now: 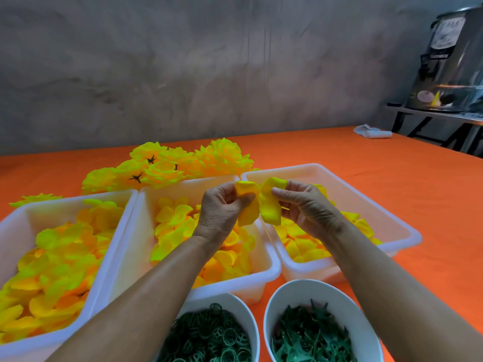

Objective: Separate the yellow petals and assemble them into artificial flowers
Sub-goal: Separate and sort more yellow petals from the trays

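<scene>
Left hand (222,205) and right hand (304,205) each pinch one yellow petal (270,207), edges just touching between the grips, probably peeling stuck layers apart above the white trays (261,280).

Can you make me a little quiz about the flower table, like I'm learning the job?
1. How many white tubs of loose yellow petals are on the orange table?
2. True or false: both hands are resting flat on the table.
3. Where are the finished flowers: A) behind the tubs, B) inside a bowl, C) on the floor?

Key:
1. Three: left tub, middle tub, right tub.
2. False. The left hand and right hand each pinch a yellow petal piece above the tubs.
3. A. The finished flowers lie behind the tubs.
</scene>
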The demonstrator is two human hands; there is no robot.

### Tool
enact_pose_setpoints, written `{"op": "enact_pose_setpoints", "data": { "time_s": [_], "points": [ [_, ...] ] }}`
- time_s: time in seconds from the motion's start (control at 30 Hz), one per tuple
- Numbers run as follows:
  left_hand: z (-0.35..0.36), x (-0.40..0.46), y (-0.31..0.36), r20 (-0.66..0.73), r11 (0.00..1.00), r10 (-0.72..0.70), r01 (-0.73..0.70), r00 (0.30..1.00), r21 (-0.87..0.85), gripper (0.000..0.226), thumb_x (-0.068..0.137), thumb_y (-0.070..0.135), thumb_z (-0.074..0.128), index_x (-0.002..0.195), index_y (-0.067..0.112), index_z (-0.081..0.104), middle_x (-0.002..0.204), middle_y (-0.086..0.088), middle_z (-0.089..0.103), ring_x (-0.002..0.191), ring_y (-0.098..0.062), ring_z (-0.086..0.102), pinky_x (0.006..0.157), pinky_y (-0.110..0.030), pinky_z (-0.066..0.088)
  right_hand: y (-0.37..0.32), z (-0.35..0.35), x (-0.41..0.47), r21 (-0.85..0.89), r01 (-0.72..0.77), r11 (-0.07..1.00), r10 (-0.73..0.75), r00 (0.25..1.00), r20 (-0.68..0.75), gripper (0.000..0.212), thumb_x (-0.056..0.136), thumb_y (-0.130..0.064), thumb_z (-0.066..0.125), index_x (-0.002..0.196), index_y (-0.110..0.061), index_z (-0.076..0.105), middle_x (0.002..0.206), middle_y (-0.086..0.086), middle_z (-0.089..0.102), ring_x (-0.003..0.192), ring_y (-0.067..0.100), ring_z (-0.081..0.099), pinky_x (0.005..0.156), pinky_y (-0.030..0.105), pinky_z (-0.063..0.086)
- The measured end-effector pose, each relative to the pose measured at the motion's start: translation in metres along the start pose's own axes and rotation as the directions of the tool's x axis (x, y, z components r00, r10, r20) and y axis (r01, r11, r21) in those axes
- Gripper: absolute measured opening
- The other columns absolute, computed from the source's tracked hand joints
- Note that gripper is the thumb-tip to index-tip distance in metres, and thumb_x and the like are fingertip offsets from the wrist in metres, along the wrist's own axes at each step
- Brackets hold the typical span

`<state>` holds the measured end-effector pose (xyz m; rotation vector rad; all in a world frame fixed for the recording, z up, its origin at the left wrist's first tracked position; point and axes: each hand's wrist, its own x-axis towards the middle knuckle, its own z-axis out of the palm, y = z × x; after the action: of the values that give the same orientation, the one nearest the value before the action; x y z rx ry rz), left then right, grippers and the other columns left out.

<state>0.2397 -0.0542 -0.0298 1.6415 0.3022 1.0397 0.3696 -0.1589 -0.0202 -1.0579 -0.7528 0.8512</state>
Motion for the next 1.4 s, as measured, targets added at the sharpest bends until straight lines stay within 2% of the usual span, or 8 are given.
{"op": "enact_pose_setpoints", "data": {
  "time_s": [0.13, 0.27, 0.37, 0.8, 0.97, 1.1, 1.27, 1.4],
  "points": [
    [0.0, -0.002, -0.002, 0.039, 0.997, -0.011, 0.009, 0.999, 0.072, 0.015, 0.08, 0.003, 0.071, 0.078, 0.018, 0.069, 0.076, -0.005, 0.066, 0.073, -0.013, 0.056, 0.066, -0.031, 0.051, 0.004, -0.001, 0.001, -0.121, 0.104, 0.987, -0.118, 0.986, -0.117, 0.011, 0.071, 0.0, 0.068, 0.079, -0.008, 0.067, 0.068, -0.001, 0.071, 0.063, 0.009, 0.065, 0.063, 0.023, 0.053],
    [0.0, -0.004, -0.001, 0.069, 0.995, -0.017, 0.01, 0.997, 0.101, 0.01, 0.08, 0.003, 0.07, 0.088, -0.003, 0.068, 0.078, -0.012, 0.063, 0.074, -0.016, 0.054, 0.067, -0.045, 0.052, 0.006, -0.001, 0.0, -0.237, 0.166, 0.957, -0.207, 0.965, -0.159, 0.017, 0.072, 0.006, 0.07, 0.069, -0.01, 0.064, 0.061, -0.002, 0.067, 0.059, 0.01, 0.058, 0.059, 0.021, 0.047],
    [0.001, -0.004, 0.001, 0.076, 0.995, -0.031, 0.023, 0.997, 0.102, 0.01, 0.081, 0.0, 0.069, 0.09, -0.003, 0.068, 0.081, -0.013, 0.065, 0.076, -0.017, 0.055, 0.071, -0.05, 0.053, 0.007, -0.001, 0.0, -0.266, 0.195, 0.944, -0.241, 0.959, -0.152, 0.019, 0.07, 0.006, 0.072, 0.066, -0.009, 0.061, 0.057, -0.004, 0.066, 0.052, 0.005, 0.057, 0.053, 0.018, 0.046],
    [0.002, -0.005, 0.002, 0.073, 0.986, -0.011, -0.001, 0.997, 0.167, 0.01, 0.081, 0.006, 0.07, 0.091, 0.005, 0.069, 0.086, -0.016, 0.069, 0.078, -0.018, 0.061, 0.074, -0.044, 0.055, 0.007, 0.002, 0.001, -0.349, 0.261, 0.9, -0.349, 0.91, -0.221, 0.026, 0.067, 0.001, 0.078, 0.064, -0.005, 0.053, 0.056, 0.004, 0.052, 0.044, -0.001, 0.041, 0.044, 0.011, 0.034],
    [0.002, -0.005, 0.004, 0.036, 0.842, 0.249, -0.234, 0.968, 0.486, 0.043, 0.075, 0.03, 0.078, 0.108, 0.008, 0.061, 0.094, -0.009, 0.06, 0.081, -0.021, 0.057, 0.067, -0.029, 0.048, 0.007, 0.001, 0.002, -0.395, 0.333, 0.856, -0.463, 0.834, -0.301, 0.045, 0.065, 0.002, 0.079, 0.053, -0.016, 0.041, 0.038, -0.016, 0.039, 0.038, -0.003, 0.03, 0.04, 0.01, 0.026],
    [0.004, -0.009, 0.012, 0.078, 0.773, 0.393, -0.375, 0.916, 0.512, 0.062, 0.069, 0.059, 0.069, 0.099, 0.005, 0.063, 0.091, -0.011, 0.057, 0.068, -0.023, 0.054, 0.059, -0.03, 0.048, 0.006, 0.003, 0.0, -0.464, 0.357, 0.811, -0.515, 0.812, -0.276, 0.049, 0.064, -0.001, 0.081, 0.053, -0.019, 0.037, 0.041, -0.015, 0.032, 0.042, -0.001, 0.024, 0.042, 0.013, 0.022],
    [0.005, -0.009, 0.013, 0.126, 0.65, 0.46, -0.43, 0.879, 0.626, 0.056, 0.066, 0.038, 0.081, 0.106, 0.001, 0.065, 0.107, -0.018, 0.058, 0.071, -0.018, 0.051, 0.059, -0.029, 0.05, 0.007, 0.011, -0.003, -0.545, 0.392, 0.741, -0.565, 0.802, -0.193, 0.057, 0.061, -0.001, 0.083, 0.052, -0.021, 0.031, 0.048, -0.015, 0.025, 0.043, 0.001, 0.021, 0.041, 0.013, 0.02],
    [0.007, -0.01, 0.013, 0.153, 0.791, 0.34, -0.37, 0.928, 0.487, 0.062, 0.069, 0.018, 0.082, 0.122, 0.0, 0.056, 0.111, -0.011, 0.061, 0.058, -0.023, 0.058, 0.07, -0.04, 0.054, 0.009, 0.017, -0.004, -0.576, 0.384, 0.721, -0.533, 0.839, -0.108, 0.055, 0.06, -0.001, 0.084, 0.053, -0.018, 0.033, 0.054, -0.005, 0.024, 0.048, 0.002, 0.019, 0.045, 0.019, 0.017]
  ]
}}
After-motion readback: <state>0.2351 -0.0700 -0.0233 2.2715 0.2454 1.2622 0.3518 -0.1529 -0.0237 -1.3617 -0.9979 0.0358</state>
